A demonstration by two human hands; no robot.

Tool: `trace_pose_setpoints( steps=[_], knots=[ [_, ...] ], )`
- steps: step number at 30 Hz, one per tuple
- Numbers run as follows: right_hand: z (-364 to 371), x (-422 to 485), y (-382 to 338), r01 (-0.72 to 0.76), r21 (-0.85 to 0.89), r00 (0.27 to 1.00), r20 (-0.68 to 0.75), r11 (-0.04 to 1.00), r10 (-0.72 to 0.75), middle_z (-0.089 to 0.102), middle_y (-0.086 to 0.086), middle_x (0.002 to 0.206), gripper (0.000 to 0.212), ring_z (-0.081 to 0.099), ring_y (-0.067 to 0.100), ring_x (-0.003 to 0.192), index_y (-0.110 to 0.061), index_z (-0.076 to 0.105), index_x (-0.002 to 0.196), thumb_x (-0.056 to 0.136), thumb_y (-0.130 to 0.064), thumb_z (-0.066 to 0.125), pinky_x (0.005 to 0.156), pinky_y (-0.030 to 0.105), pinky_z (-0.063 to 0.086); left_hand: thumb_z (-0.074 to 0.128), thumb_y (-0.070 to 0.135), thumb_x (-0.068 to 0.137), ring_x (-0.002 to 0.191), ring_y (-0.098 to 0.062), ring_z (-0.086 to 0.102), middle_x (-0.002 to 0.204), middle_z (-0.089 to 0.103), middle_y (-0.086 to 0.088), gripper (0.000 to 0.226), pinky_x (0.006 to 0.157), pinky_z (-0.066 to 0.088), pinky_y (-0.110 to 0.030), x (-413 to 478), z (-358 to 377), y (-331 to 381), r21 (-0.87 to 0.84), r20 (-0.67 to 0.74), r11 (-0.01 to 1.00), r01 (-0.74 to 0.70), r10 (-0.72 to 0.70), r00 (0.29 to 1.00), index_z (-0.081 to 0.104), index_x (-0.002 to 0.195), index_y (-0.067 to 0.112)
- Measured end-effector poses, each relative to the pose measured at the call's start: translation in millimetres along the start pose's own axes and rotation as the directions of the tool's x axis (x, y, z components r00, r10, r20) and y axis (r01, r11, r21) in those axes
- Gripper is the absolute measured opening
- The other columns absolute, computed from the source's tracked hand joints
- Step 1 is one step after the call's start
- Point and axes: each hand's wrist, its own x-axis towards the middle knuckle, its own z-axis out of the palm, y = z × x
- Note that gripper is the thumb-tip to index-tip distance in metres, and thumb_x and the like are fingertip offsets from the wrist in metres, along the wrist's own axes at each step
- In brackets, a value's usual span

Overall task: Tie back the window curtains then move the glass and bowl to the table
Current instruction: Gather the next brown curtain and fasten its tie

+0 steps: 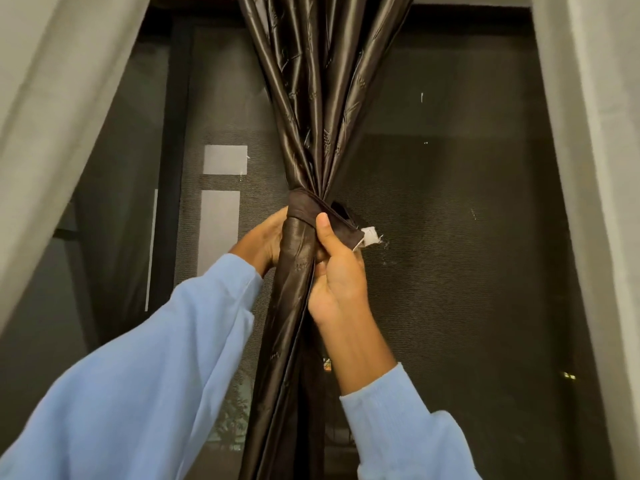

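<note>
A dark brown satin curtain [313,98] hangs gathered into one bundle in front of the window. A matching brown tieback band [306,207] wraps round the bundle at its narrowest point, and its free end carries a white patch [370,234]. My right hand [337,271] pinches that band end, thumb on top, just right of the bundle. My left hand [265,242] grips the bundle from the left, its fingers hidden behind the fabric. No glass, bowl or table is in view.
Behind the curtain is a dark mesh window screen [450,220]. Pale grey walls or drapes frame it on the left [52,98] and on the right [595,133]. The window's lower frame [341,455] shows near the bottom.
</note>
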Motion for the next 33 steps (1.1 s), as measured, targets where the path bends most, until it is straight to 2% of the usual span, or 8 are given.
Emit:
trace_pose_setpoints(
  steps=[3, 6, 10, 13, 15, 21, 27, 33],
  knots=[
    [-1.4, 3.7, 4.0, 0.065, 0.04, 0.998, -0.019, 0.997, -0.064, 0.072, 0.018, 0.111, 0.026, 0.07, 0.034, 0.1, -0.015, 0.068, 0.109, 0.085, -0.005, 0.072, 0.088, 0.055, 0.056, 0.097, 0.007, 0.019, 0.044, -0.022, 0.065, 0.049, 0.061, -0.022, 0.045, 0.045, 0.053, -0.026, 12.4, -12.6, 1.7, -0.074, -0.216, 0.996, 0.053, -0.068, 0.974, 0.063, 0.043, -0.008],
    [-2.0, 6.8, 7.7, 0.121, 0.017, 0.993, -0.022, 0.993, -0.12, 0.072, 0.016, 0.113, 0.029, 0.068, 0.035, 0.107, -0.015, 0.071, 0.111, 0.085, -0.004, 0.072, 0.095, 0.056, 0.053, 0.063, 0.023, 0.075, 0.043, -0.014, 0.06, 0.05, 0.063, -0.006, 0.036, 0.046, 0.051, -0.025, 18.7, -27.6, -0.2, 0.017, -0.376, 0.998, 0.054, -0.044, 0.926, 0.067, 0.044, 0.006],
    [-4.6, 14.8, 7.4, 0.16, -0.058, 0.987, -0.02, 0.985, -0.162, 0.073, 0.017, 0.11, 0.027, 0.068, 0.034, 0.107, -0.009, 0.071, 0.112, 0.085, -0.006, 0.073, 0.097, 0.054, 0.052, 0.05, 0.015, 0.09, 0.057, -0.018, 0.057, 0.064, 0.061, -0.008, 0.034, 0.059, 0.049, -0.031, 29.4, -45.7, -7.1, 0.22, -0.597, 0.975, 0.013, 0.124, 0.793, 0.067, 0.061, 0.01],
    [-7.6, 24.9, 5.1, 0.252, -0.154, 0.966, -0.023, 0.956, -0.258, 0.073, 0.015, 0.108, 0.027, 0.068, 0.031, 0.108, -0.006, 0.071, 0.111, 0.084, -0.003, 0.073, 0.099, 0.052, 0.051, 0.049, 0.009, 0.091, 0.078, -0.017, 0.057, 0.09, 0.06, -0.002, 0.009, 0.07, 0.047, -0.032, 21.4, -54.0, -11.3, 0.819, -0.566, 0.57, 0.065, 0.785, 0.252, 0.053, 0.096, 0.014],
    [-9.1, 29.1, 4.4, 0.323, -0.242, 0.943, 0.001, 0.915, -0.333, 0.074, 0.012, 0.107, 0.027, 0.068, 0.027, 0.107, -0.006, 0.072, 0.111, 0.085, 0.002, 0.071, 0.099, 0.048, 0.052, 0.046, 0.013, 0.091, 0.073, -0.016, 0.057, 0.083, 0.056, 0.002, 0.01, 0.062, 0.048, -0.032, 9.1, -50.2, -7.8, 0.945, -0.321, 0.325, -0.038, 0.943, 0.086, 0.051, 0.1, 0.012],
    [-10.9, 30.3, 7.8, 0.435, -0.246, 0.9, 0.127, 0.866, -0.416, 0.072, 0.017, 0.103, 0.028, 0.07, 0.027, 0.1, 0.005, 0.067, 0.113, 0.096, 0.003, 0.045, 0.094, 0.04, 0.055, 0.039, 0.067, 0.088, 0.04, -0.015, 0.04, 0.044, 0.044, 0.0, 0.071, 0.043, 0.03, -0.031, -6.7, -1.9, 13.2, 0.983, -0.052, -0.047, 0.175, 0.851, 0.523, 0.055, 0.05, 0.009],
    [-19.7, 34.5, 19.8, 0.633, -0.453, 0.764, 0.238, 0.627, -0.6, 0.073, 0.01, 0.092, 0.021, 0.068, 0.016, 0.088, -0.003, 0.074, 0.101, 0.09, 0.007, 0.059, 0.084, 0.036, 0.057, 0.079, 0.041, 0.073, 0.063, -0.022, 0.064, 0.066, 0.061, -0.006, 0.037, 0.059, 0.054, -0.037, 2.0, -3.6, 34.3, 0.915, -0.376, 0.108, 0.39, 0.582, 0.721, 0.065, 0.08, 0.007],
    [-27.8, 35.7, 14.5, 0.737, -0.577, 0.614, 0.352, 0.353, -0.707, 0.074, 0.004, 0.096, 0.025, 0.071, 0.01, 0.092, -0.005, 0.073, 0.103, 0.084, 0.011, 0.067, 0.082, 0.027, 0.057, 0.066, 0.009, 0.088, 0.058, -0.025, 0.068, 0.075, 0.07, -0.021, 0.015, 0.064, 0.061, -0.036, -2.9, -1.8, 45.8, 0.871, -0.473, 0.389, 0.301, 0.493, 0.73, 0.071, 0.089, -0.005]
  ],
)
